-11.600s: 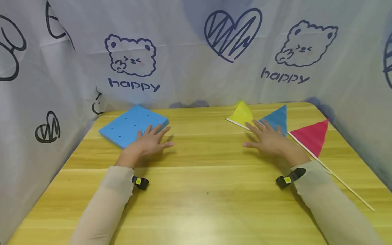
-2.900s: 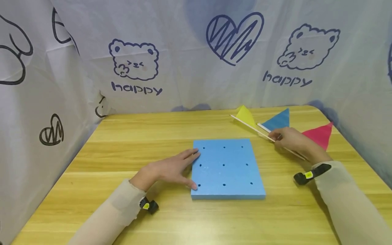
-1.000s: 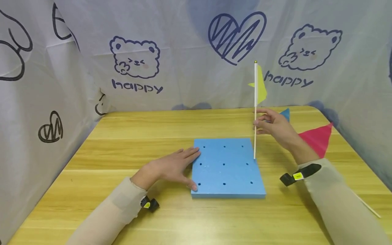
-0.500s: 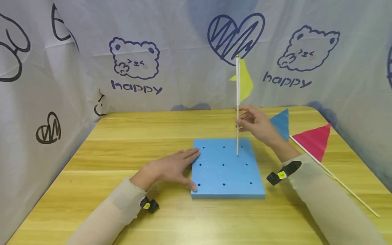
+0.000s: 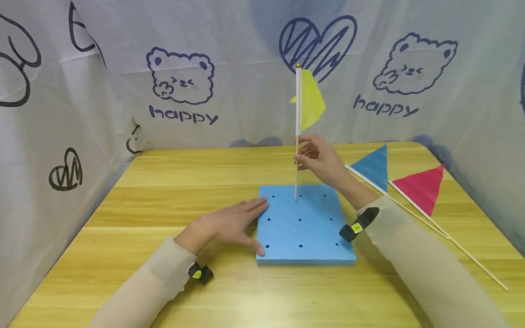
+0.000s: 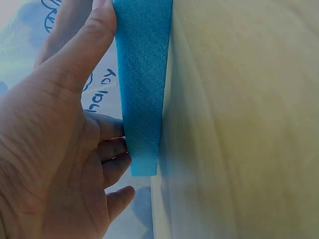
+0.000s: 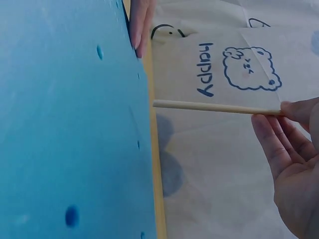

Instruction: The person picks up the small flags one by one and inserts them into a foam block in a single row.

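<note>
The right hand (image 5: 321,159) pinches the light, thin-sticked yellow flag (image 5: 308,104) mid-stick – the surest hold – upright over the blue foam board's (image 5: 303,228) far edge, while the flat left hand (image 5: 225,224) steadies its left edge.

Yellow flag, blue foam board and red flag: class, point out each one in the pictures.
yellow flag (image 5: 310,100), head view, on the yellow cloth near the stick's top.
blue foam board (image 5: 303,234), head view, on its bare top face.
red flag (image 5: 422,187), head view, on the red cloth.

matt blue foam board (image 5: 305,223), glossy wooden table (image 5: 164,191)
</note>
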### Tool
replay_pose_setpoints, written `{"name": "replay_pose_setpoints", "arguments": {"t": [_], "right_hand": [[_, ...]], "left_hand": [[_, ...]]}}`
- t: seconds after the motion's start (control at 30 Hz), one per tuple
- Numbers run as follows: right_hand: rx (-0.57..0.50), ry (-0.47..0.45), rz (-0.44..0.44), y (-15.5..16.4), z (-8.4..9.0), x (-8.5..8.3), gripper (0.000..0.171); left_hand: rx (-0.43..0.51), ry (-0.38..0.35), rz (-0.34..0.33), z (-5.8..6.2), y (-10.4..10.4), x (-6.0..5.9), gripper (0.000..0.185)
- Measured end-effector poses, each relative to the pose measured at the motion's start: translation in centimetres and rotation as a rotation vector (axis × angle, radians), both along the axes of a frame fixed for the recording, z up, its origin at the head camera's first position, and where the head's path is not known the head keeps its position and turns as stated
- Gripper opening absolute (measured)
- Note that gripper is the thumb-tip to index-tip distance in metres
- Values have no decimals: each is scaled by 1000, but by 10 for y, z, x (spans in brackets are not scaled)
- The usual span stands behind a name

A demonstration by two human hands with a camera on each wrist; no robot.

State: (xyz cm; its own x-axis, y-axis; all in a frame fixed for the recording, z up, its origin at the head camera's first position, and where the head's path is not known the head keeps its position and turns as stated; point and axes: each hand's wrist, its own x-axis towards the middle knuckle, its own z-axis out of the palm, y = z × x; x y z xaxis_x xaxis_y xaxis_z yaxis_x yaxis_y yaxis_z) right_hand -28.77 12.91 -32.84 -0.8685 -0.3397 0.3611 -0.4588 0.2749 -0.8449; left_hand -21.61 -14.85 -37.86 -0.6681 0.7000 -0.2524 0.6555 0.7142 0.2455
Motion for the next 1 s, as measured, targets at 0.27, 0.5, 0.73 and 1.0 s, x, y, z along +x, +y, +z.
{"name": "replay_pose_setpoints", "arguments": {"t": [0.27, 0.5, 0.73, 1.0], "right_hand": [[-38, 53, 8, -23, -4, -6, 35], [-36, 88, 34, -42, -11, -9, 32], [-31, 110, 45, -52, -18, -14, 31], [4, 88, 62, -55, -22, -14, 26]], "left_hand": [[-6, 1, 10, 0, 0, 1, 122], [1, -2, 8, 1, 0, 0, 122], [2, -2, 5, 1, 1, 0, 122], [11, 1, -3, 2, 0, -1, 121]]}}
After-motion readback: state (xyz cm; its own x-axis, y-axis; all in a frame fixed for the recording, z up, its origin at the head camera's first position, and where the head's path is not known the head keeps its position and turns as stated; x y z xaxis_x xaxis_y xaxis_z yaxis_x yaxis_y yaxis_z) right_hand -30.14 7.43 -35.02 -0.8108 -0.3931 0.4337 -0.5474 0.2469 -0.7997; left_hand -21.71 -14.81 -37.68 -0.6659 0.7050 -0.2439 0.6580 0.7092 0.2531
